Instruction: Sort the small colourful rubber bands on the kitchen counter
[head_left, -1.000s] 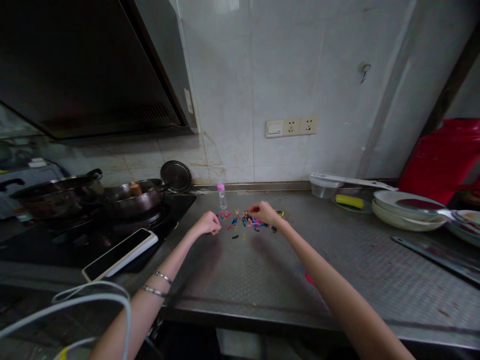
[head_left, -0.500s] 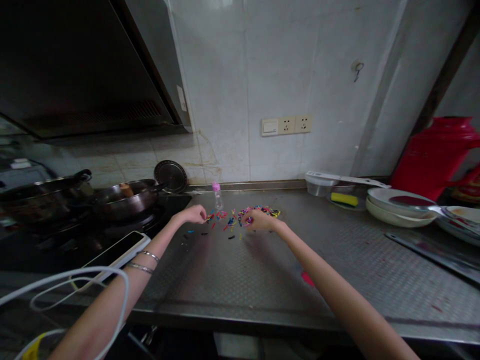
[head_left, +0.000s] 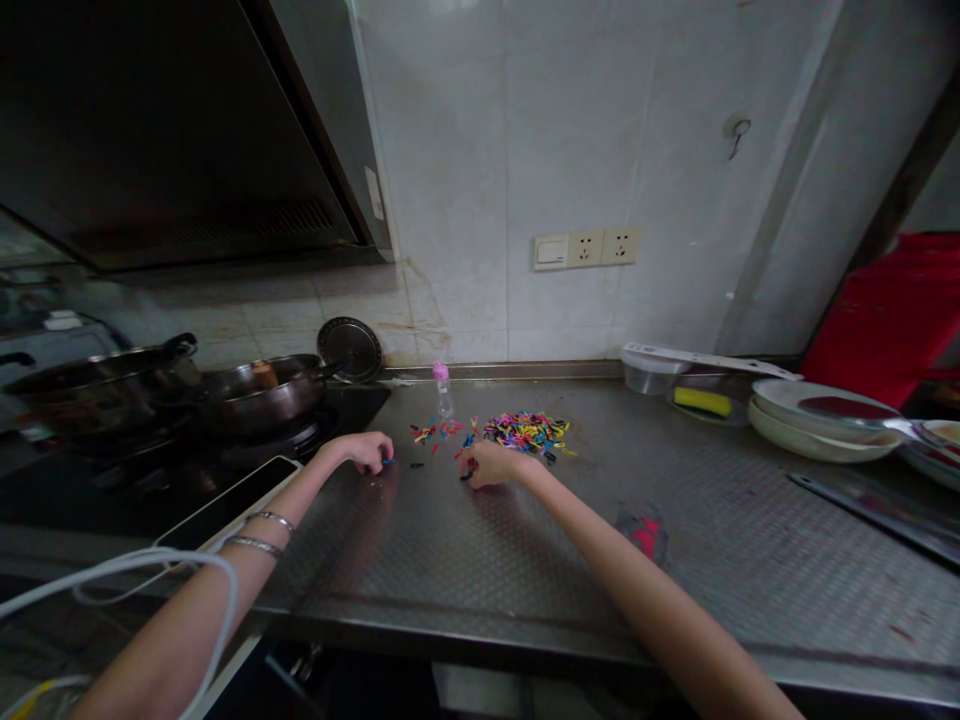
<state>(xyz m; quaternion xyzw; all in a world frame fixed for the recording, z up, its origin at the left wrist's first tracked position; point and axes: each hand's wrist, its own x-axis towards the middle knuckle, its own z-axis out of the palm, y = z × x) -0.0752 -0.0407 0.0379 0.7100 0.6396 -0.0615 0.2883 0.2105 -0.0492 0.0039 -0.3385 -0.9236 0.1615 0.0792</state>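
A pile of small, bright-coloured hair ties [head_left: 529, 430] lies on the steel counter, with smaller clusters spread to its left. My left hand [head_left: 369, 453] is down at the counter left of them, fingers drawn together. A blue hair tie [head_left: 388, 462] shows right at its fingertips; anything inside the pinch is hidden. In front of the pile my right hand [head_left: 491, 465] has its fingers closed at a black hair tie [head_left: 468, 476]. Between the two hands lies one more dark hair tie [head_left: 417, 465]. A small clear bottle with a pink cap [head_left: 442, 390] stands behind the clusters.
Left are a stove with a pan [head_left: 259, 400] and a pot [head_left: 97, 395], a phone-like device [head_left: 225, 500] and a white cable [head_left: 150, 560]. At the right stand stacked plates [head_left: 814, 435], a yellow sponge [head_left: 703, 402], a plastic tub [head_left: 651, 372] and a red jug [head_left: 881, 310].
My left hand has moved left and nearer, away from the cluster by the bottle to the blue hair tie. My right hand has come off the pile, nearer, to the black hair tie.
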